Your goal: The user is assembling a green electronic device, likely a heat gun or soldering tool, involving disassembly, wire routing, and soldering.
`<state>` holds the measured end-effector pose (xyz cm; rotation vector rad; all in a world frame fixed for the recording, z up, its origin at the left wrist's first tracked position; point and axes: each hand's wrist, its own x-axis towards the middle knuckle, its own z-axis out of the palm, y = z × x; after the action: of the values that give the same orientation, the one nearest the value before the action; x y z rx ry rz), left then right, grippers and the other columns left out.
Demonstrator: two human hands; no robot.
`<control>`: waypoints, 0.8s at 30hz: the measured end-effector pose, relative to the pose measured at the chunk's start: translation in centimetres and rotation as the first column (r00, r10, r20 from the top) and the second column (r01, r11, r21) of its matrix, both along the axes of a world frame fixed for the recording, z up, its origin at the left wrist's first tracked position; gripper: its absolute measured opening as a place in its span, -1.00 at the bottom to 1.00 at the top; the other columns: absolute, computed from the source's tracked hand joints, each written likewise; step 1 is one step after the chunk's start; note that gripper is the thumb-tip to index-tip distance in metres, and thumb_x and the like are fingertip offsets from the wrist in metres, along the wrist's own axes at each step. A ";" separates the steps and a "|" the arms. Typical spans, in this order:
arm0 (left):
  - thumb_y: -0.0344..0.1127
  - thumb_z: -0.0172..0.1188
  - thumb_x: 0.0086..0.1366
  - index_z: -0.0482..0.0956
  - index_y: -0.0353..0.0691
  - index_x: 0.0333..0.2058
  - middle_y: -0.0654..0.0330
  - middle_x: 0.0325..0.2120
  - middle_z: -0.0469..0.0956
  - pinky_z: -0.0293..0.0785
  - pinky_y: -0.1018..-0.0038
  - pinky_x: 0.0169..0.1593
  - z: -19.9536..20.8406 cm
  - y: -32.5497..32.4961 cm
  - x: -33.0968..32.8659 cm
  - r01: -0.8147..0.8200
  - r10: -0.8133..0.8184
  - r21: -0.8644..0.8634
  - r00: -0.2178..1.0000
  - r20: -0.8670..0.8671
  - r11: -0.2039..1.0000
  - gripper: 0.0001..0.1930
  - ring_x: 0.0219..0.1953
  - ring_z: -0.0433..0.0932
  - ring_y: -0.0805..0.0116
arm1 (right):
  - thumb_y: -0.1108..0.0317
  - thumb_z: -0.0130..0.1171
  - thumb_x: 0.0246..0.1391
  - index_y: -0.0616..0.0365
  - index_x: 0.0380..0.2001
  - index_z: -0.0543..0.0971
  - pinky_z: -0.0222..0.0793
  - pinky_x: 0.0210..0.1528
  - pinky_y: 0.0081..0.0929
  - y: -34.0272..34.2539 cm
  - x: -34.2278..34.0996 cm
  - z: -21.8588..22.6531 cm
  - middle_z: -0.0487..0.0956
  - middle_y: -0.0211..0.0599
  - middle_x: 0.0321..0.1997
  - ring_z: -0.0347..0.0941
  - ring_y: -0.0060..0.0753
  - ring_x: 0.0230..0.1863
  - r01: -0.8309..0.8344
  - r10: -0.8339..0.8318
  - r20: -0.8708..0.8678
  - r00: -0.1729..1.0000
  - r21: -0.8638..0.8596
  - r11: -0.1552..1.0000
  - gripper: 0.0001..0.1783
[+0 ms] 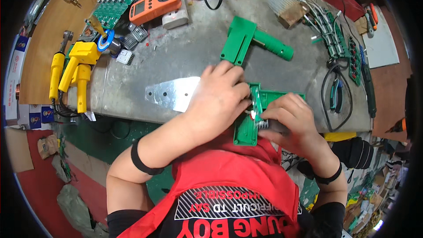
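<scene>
A green plastic housing half (245, 135), shaped like a pistol grip with an open side up, rests at the table's front edge against my apron. Inside it stands a small green circuit board (257, 99), tilted, with wires and a finned grey metal heat sink (263, 124) beside it. My left hand (222, 89) reaches over from the left, its fingers curled closed at the board's left side; what the tips pinch is hidden. From the right, my right hand (291, 117) closes its thumb and fingers on the board's lower right part.
Beyond the hands lies a matching green housing (240, 39) with its handle. A shiny metal plate (172, 93) is left of my hand. Yellow soldering guns (79, 66), a solder spool (110, 45) and an orange multimeter (155, 6) stand left; pliers (336, 95) and wired boards (330, 35) lie right.
</scene>
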<state>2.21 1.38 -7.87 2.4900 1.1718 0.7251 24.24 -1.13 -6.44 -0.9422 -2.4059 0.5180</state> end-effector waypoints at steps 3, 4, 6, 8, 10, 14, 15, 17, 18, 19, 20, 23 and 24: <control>-0.33 0.34 -0.07 0.55 -0.14 -0.45 0.22 -0.35 0.42 0.29 0.27 -0.16 -0.6 -0.7 0.5 0.016 -0.017 -0.042 1.000 -0.013 0.999 -0.82 -0.18 0.37 0.15 | 0.37 0.40 -0.28 0.09 -0.35 0.55 0.37 -0.22 -0.30 2.2 0.9 3.0 0.52 -0.28 -0.34 0.45 -0.14 -0.29 0.008 -0.008 -0.067 0.998 0.010 1.000 -0.67; -0.31 0.33 -0.07 0.54 -0.15 -0.44 0.21 -0.34 0.41 0.28 0.27 -0.15 -0.8 -0.9 0.5 0.035 -0.036 -0.029 0.999 -0.038 0.999 -0.81 -0.17 0.37 0.14 | 0.42 0.37 -0.25 0.14 -0.34 0.57 0.40 -0.19 -0.31 3.5 1.4 4.1 0.55 -0.22 -0.34 0.48 -0.13 -0.29 0.037 -0.033 -0.045 0.998 0.094 0.995 -0.70; -0.32 0.31 -0.07 0.53 -0.15 -0.46 0.20 -0.34 0.41 0.28 0.25 -0.13 -1.1 -1.2 0.4 0.031 -0.032 -0.008 0.997 -0.065 0.999 -0.83 -0.17 0.37 0.14 | 0.45 0.27 -0.13 0.25 -0.28 0.56 0.41 -0.19 -0.41 7.3 0.6 6.1 0.57 -0.18 -0.34 0.51 -0.26 -0.26 0.159 -0.171 -0.141 0.975 -0.087 0.983 -0.73; -0.33 0.31 -0.08 0.53 -0.15 -0.47 0.20 -0.34 0.42 0.28 0.25 -0.11 -1.4 -1.4 0.7 0.049 -0.046 0.030 0.995 -0.083 0.998 -0.84 -0.16 0.37 0.14 | 0.45 0.22 -0.09 0.20 -0.13 0.54 0.44 -0.14 -0.41 12.2 -0.7 6.5 0.59 -0.15 -0.25 0.53 -0.25 -0.24 0.183 -0.185 -0.107 0.977 -0.026 0.983 -0.64; -0.35 0.31 -0.08 0.53 -0.14 -0.46 0.21 -0.34 0.44 0.29 0.25 -0.10 -1.4 -1.4 1.1 0.045 -0.042 0.052 0.997 -0.062 0.998 -0.83 -0.16 0.40 0.16 | 0.39 0.24 -0.12 0.02 0.09 0.44 0.45 -0.06 -0.28 16.6 -2.9 4.8 0.57 -0.06 -0.17 0.52 -0.10 -0.15 0.113 -0.111 -0.046 0.993 0.033 0.993 -0.41; -0.40 0.33 -0.12 0.50 -0.14 -0.43 0.25 -0.40 0.46 0.30 0.26 -0.14 -2.2 -1.3 1.3 0.012 -0.018 0.064 0.995 0.102 0.998 -0.77 -0.22 0.41 0.17 | 0.37 0.26 -0.16 -0.19 0.19 0.34 0.39 0.01 -0.10 23.3 -8.1 0.1 0.55 0.04 -0.15 0.46 0.14 -0.05 0.038 -0.035 -0.020 0.999 0.174 0.984 -0.26; -0.41 0.33 -0.12 0.50 -0.14 -0.43 0.25 -0.40 0.46 0.29 0.26 -0.16 -2.0 -1.1 1.2 0.018 -0.026 0.070 0.993 0.116 0.997 -0.77 -0.22 0.41 0.17 | 0.28 0.33 -0.08 -0.11 0.15 0.40 0.37 0.01 -0.20 24.4 -8.9 -0.3 0.54 0.01 -0.11 0.46 0.10 -0.06 0.052 -0.055 0.005 0.998 0.222 0.974 -0.35; -0.41 0.33 -0.12 0.51 -0.14 -0.42 0.26 -0.39 0.48 0.29 0.27 -0.17 -2.1 -0.8 1.2 0.001 -0.017 0.115 0.991 0.135 0.993 -0.77 -0.22 0.41 0.18 | 0.33 0.30 -0.03 -0.02 0.00 0.49 0.40 -0.06 -0.26 26.2 -9.7 -0.6 0.57 -0.08 -0.16 0.49 0.03 -0.13 -0.016 0.050 -0.136 0.990 0.235 0.972 -0.53; -0.42 0.33 -0.13 0.53 -0.14 -0.42 0.26 -0.39 0.49 0.30 0.28 -0.16 -2.1 -0.8 1.2 -0.023 0.012 0.095 0.993 0.117 0.995 -0.77 -0.21 0.42 0.18 | 0.33 0.26 0.03 0.00 -0.12 0.55 0.43 -0.09 -0.38 25.5 -9.2 0.4 0.61 -0.22 -0.24 0.53 -0.17 -0.21 -0.021 0.076 -0.217 0.973 0.245 0.969 -0.70; -0.42 0.33 -0.13 0.53 -0.14 -0.42 0.26 -0.39 0.49 0.30 0.28 -0.16 -2.1 -0.6 1.4 -0.013 0.003 0.080 0.991 0.131 0.997 -0.77 -0.21 0.42 0.18 | 0.33 0.21 0.10 0.01 -0.24 0.60 0.46 -0.12 -0.51 24.9 -8.1 1.9 0.64 -0.35 -0.32 0.57 -0.38 -0.28 -0.013 0.096 -0.295 0.951 0.270 0.963 -0.85; -0.43 0.33 -0.13 0.53 -0.14 -0.42 0.26 -0.40 0.49 0.30 0.27 -0.16 -2.1 -0.5 1.7 -0.007 -0.005 0.080 0.990 0.140 0.997 -0.77 -0.20 0.42 0.18 | 0.33 0.22 0.08 0.07 -0.25 0.58 0.46 -0.14 -0.50 24.1 -7.0 3.1 0.63 -0.31 -0.33 0.56 -0.40 -0.27 0.059 0.046 -0.438 0.898 0.223 0.973 -0.84; -0.43 0.33 -0.13 0.55 -0.14 -0.42 0.26 -0.40 0.50 0.30 0.28 -0.14 -2.7 -0.6 0.8 -0.056 0.047 0.059 0.989 0.139 0.997 -0.78 -0.18 0.42 0.18 | 0.32 0.29 0.02 0.13 -0.20 0.53 0.47 -0.15 -0.41 18.2 -4.4 7.5 0.61 -0.14 -0.31 0.57 -0.28 -0.26 0.218 -0.222 -0.727 0.649 -0.101 0.971 -0.73; -0.43 0.33 -0.13 0.55 -0.14 -0.42 0.27 -0.41 0.50 0.29 0.28 -0.13 -2.3 -0.7 1.0 -0.040 0.030 0.065 0.988 0.154 0.997 -0.78 -0.18 0.42 0.19 | 0.32 0.26 0.03 0.13 -0.16 0.52 0.43 -0.12 -0.38 18.2 2.1 7.4 0.60 -0.16 -0.27 0.54 -0.23 -0.23 0.446 -0.281 -0.380 0.881 0.472 0.760 -0.71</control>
<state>3.22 0.67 -10.20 2.4233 1.1561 0.9625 26.38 17.09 0.97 -0.9570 -1.8644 -0.1814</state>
